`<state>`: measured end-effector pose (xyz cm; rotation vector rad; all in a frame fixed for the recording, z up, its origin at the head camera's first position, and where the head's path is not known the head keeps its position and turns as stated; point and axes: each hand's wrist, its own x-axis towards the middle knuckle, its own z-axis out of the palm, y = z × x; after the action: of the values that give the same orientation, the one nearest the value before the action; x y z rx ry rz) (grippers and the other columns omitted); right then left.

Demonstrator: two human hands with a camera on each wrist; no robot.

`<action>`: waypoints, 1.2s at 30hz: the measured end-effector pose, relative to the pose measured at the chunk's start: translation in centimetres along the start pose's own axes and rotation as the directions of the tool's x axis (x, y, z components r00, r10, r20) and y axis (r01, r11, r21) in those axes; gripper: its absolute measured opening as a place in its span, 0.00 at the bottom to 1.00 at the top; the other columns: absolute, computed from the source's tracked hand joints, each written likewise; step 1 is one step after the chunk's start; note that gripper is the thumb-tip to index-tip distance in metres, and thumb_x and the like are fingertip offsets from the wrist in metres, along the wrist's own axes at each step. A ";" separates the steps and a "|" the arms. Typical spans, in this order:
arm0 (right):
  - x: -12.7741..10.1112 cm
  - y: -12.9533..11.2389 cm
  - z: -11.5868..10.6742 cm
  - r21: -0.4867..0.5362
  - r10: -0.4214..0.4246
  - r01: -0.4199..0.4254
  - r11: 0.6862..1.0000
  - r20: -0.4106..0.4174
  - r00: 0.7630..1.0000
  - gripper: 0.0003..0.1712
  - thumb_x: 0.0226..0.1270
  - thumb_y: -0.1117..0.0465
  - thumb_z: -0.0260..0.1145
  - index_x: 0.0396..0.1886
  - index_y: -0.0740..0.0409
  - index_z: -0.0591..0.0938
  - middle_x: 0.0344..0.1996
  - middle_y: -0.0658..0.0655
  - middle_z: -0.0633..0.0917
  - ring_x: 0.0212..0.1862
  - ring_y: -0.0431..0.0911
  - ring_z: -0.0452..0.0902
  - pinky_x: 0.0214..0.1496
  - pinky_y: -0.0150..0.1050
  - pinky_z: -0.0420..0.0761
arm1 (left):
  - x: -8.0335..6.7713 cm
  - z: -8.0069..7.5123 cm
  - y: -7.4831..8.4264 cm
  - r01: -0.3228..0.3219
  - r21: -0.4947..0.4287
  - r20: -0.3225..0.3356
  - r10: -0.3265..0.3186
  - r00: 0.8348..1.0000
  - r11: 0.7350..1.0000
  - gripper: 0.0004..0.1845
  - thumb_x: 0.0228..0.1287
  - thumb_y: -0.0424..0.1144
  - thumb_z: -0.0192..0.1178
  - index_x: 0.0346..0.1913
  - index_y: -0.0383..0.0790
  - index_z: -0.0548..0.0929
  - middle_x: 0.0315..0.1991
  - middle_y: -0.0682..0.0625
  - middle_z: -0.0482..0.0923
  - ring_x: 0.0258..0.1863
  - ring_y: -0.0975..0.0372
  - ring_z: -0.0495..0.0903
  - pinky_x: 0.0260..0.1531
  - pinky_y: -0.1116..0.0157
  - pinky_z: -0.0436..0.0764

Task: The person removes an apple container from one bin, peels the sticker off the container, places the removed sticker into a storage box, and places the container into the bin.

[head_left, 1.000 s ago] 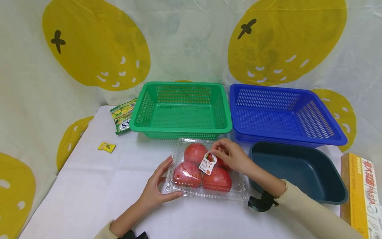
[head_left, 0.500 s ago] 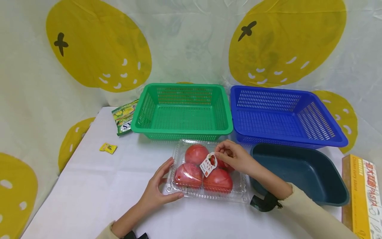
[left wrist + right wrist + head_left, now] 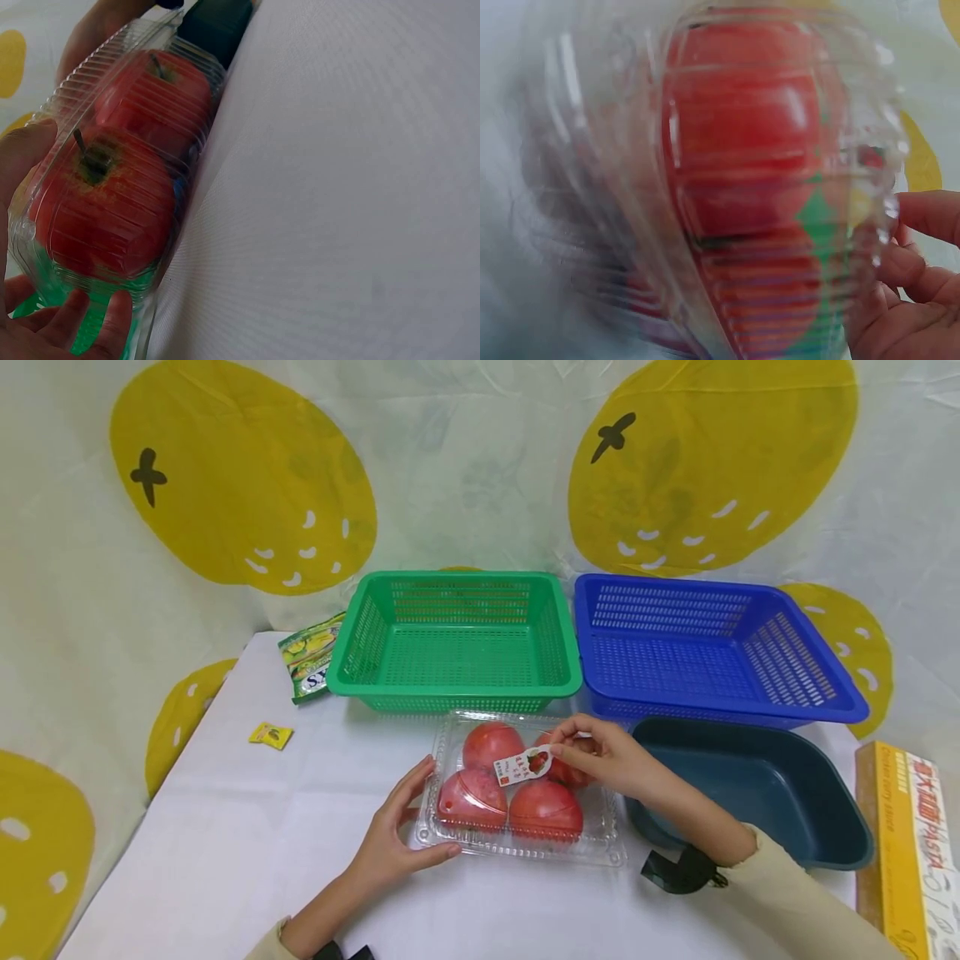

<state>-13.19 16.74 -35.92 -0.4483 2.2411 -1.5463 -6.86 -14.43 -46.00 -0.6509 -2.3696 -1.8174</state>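
Note:
A clear plastic clamshell box with several red apples inside sits in front of the green basket. My right hand pinches one end of a white sticker label with an apple picture and red print, over the lid. My left hand rests against the box's front left corner, thumb at the front edge and spread fingers along the left side. Two apples with stems show through the ridged wall in the left wrist view. In the right wrist view the box is blurred, with my right fingers beside it.
Behind the box stand a green basket and a blue basket. A dark teal tub is at the right, beside a yellow pasta box. A green packet and a small yellow wrapped sweet lie at left.
The sticker label has swung from slanting toward the front to lying nearly sideways. My right hand, pinching it, has moved slightly right and forward. My left hand has stayed at the box's corner.

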 end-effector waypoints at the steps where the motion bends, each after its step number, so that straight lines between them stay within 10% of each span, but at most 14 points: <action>1: -0.2 -0.1 -0.1 0.004 0.005 -0.005 1.000 -0.003 1.000 0.13 0.71 0.64 0.61 0.47 0.71 0.74 0.30 0.62 0.80 0.25 0.41 0.71 0.25 0.31 0.75 | 0.0 0.0 0.0 -0.001 0.001 0.000 0.001 1.000 1.000 0.52 0.41 0.31 0.79 0.72 0.40 0.64 0.73 0.42 0.59 0.66 0.64 0.67 0.49 0.63 0.81; 15: -2.9 0.1 -2.2 0.050 0.030 -0.027 0.998 -0.065 0.997 0.14 0.73 0.61 0.60 0.47 0.69 0.73 0.20 0.52 0.70 0.20 0.39 0.62 0.19 0.35 0.62 | -0.3 0.0 0.1 0.027 0.006 -0.002 -0.027 1.000 1.000 0.51 0.43 0.33 0.78 0.73 0.43 0.63 0.74 0.45 0.60 0.66 0.62 0.68 0.49 0.64 0.80; 26: -6.0 2.2 -4.8 0.022 0.027 -0.023 0.999 -0.177 0.984 0.13 0.75 0.59 0.58 0.46 0.67 0.73 0.22 0.53 0.75 0.22 0.43 0.69 0.20 0.36 0.69 | 0.1 0.2 0.0 0.024 0.004 0.009 -0.024 1.000 1.000 0.51 0.43 0.32 0.78 0.73 0.42 0.64 0.73 0.42 0.60 0.65 0.45 0.68 0.50 0.63 0.80; 36: -8.3 4.3 -6.8 0.001 0.110 -0.114 0.994 -0.248 0.962 0.15 0.76 0.57 0.56 0.49 0.66 0.72 0.23 0.53 0.77 0.23 0.44 0.71 0.23 0.36 0.71 | 0.0 0.1 0.3 0.024 0.007 0.002 -0.024 1.000 1.000 0.51 0.43 0.32 0.78 0.73 0.42 0.63 0.73 0.42 0.60 0.66 0.54 0.68 0.50 0.64 0.80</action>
<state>-9.38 27.57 -36.76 -0.1329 2.4167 -1.6050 -6.71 -14.32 -45.72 -0.6275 -2.3943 -1.8175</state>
